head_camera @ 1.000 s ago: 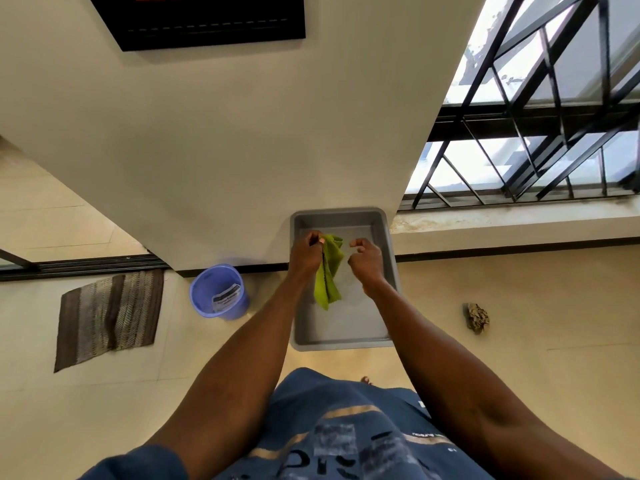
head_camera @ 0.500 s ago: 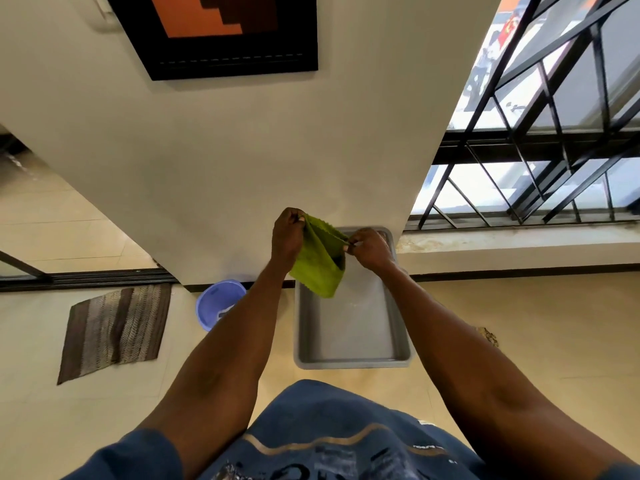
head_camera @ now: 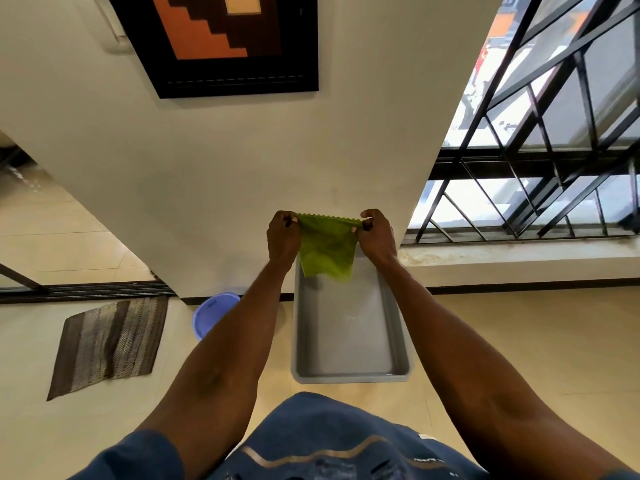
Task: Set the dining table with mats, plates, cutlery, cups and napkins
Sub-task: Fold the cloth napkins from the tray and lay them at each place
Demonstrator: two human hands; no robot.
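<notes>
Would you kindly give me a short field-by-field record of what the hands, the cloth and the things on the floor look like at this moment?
left hand: left hand pinches one top corner of the green cloth napkin
right hand: right hand pinches the other top corner
napkin: spread taut between both hands, hanging above the tub's far end
tub: grey rectangular plastic tub on the tiled floor, nothing visible inside
nearby: blue round plastic bucket left of the tub; brown striped floor mat further left
</notes>
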